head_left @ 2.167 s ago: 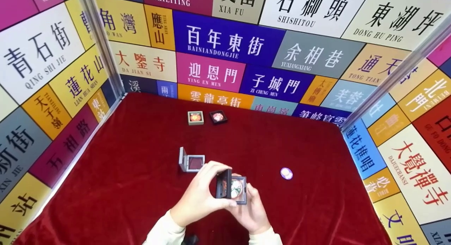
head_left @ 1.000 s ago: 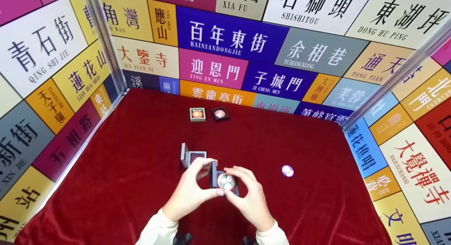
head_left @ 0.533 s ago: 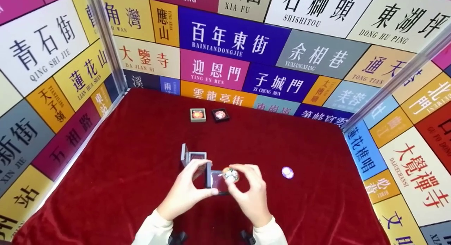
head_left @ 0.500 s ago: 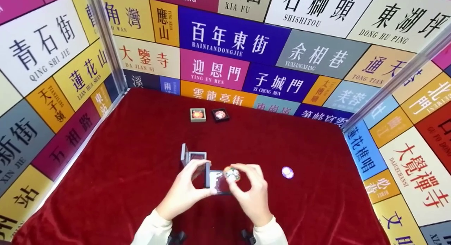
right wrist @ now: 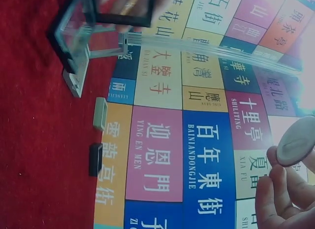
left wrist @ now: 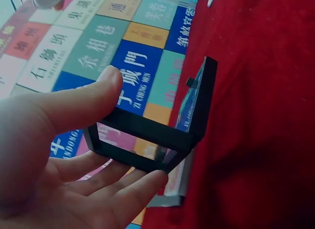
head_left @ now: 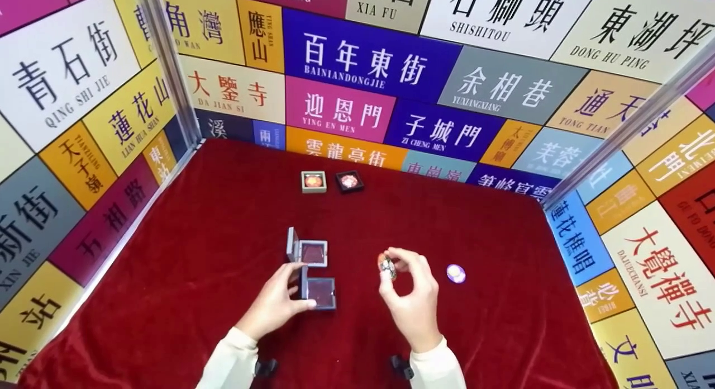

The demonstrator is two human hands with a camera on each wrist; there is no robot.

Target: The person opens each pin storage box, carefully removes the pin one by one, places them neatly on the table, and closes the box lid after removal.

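My left hand [head_left: 271,306] holds a dark hinged display case [head_left: 334,295] by its raised lid. In the left wrist view, the thumb and fingers grip one black frame [left wrist: 147,130], and the other stands at an angle to it. Only clear film shows inside. My right hand [head_left: 414,293] pinches a small round floral disc [head_left: 386,267] on edge, apart from the case. Its plain pale back [right wrist: 297,143] faces the right wrist camera. Just beyond the dark case stands a grey display case [head_left: 292,245], lid raised. To the right lies a purple-rimmed round disc [head_left: 456,274].
A pale green box [head_left: 314,190] and a black box [head_left: 349,189], each with a round piece inside, sit near the back of the red cloth [head_left: 223,238]. Colourful sign-covered walls [head_left: 357,59] enclose the back and sides, with metal posts at the corners.
The floral disc has come out of the dark case, pinched in my right hand, which has moved right. My left hand has carried the case left and toward the grey one.
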